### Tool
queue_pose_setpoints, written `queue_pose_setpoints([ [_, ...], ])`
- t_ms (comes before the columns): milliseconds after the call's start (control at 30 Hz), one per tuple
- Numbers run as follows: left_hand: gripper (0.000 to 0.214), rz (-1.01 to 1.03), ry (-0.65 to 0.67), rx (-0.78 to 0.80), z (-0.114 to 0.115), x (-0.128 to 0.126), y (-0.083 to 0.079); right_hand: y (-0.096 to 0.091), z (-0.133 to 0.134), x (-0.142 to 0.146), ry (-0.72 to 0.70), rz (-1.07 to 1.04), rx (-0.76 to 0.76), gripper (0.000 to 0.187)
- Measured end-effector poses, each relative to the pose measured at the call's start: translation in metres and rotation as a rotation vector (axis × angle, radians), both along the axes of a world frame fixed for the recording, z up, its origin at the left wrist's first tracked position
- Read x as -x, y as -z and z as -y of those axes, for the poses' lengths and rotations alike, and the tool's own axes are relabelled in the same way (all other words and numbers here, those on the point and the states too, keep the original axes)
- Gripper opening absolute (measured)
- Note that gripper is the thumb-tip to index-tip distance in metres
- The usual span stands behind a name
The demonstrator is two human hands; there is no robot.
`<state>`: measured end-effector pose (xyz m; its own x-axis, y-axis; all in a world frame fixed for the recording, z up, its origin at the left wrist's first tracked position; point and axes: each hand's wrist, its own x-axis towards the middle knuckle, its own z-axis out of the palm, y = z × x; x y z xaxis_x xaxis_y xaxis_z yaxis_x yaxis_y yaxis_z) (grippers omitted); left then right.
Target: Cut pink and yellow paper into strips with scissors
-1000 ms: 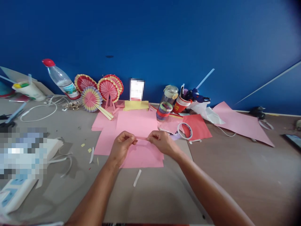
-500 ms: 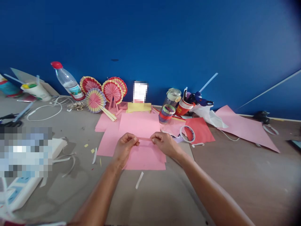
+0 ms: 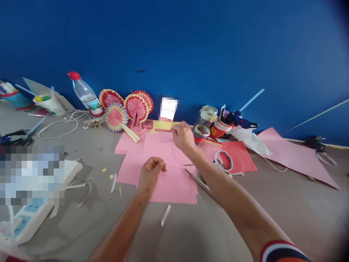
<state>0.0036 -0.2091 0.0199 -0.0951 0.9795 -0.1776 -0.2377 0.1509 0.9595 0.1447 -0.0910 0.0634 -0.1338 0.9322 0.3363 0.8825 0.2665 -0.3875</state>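
Observation:
My right hand point(image 3: 184, 136) is closed in a pinch on a narrow pink paper strip point(image 3: 163, 130), which sticks out to the left over a yellow paper point(image 3: 165, 125) at the back. Lower down, my left hand point(image 3: 152, 173) hovers over the pink paper sheets point(image 3: 174, 185). Its fingers are curled in against the thumb, and nothing shows in them. Under my right forearm lies a pair of scissors point(image 3: 200, 182), partly hidden. Several folded paper fans point(image 3: 136, 107) stand behind the sheets on the left.
A roll of tape point(image 3: 223, 161) lies by red paper point(image 3: 245, 156) on the right. Behind stand a jar point(image 3: 208, 114) and a red paper cup point(image 3: 218, 128) of tools. A bottle point(image 3: 87, 96) leans at the back left; a power strip point(image 3: 40, 207) lies nearer.
My right hand has moved away from my left, back toward the yellow paper, taking the pink strip along. My left hand has let go of the strip. The scissors have come into sight.

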Motion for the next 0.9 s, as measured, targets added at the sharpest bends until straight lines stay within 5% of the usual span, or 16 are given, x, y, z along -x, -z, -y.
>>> queue_pose_setpoints([
  [267, 0.012, -0.012, 0.007, 0.025, 0.000, 0.000, -0.002, 0.022, -0.052, 0.022, -0.041, 0.221, 0.037, 0.030],
  [500, 0.012, -0.016, -0.001, 0.023, 0.000, 0.001, 0.001, 0.036, -0.054, 0.018, -0.028, 0.266, 0.023, 0.028],
  [667, 0.013, -0.053, -0.012, -0.017, 0.002, 0.002, -0.002, 0.027, -0.014, 0.007, -0.089, 0.072, -0.027, 0.033],
  [900, 0.014, -0.196, -0.217, -0.204, -0.004, 0.022, -0.003, 0.019, 0.097, -0.050, -0.318, -0.126, 0.046, 0.024],
])
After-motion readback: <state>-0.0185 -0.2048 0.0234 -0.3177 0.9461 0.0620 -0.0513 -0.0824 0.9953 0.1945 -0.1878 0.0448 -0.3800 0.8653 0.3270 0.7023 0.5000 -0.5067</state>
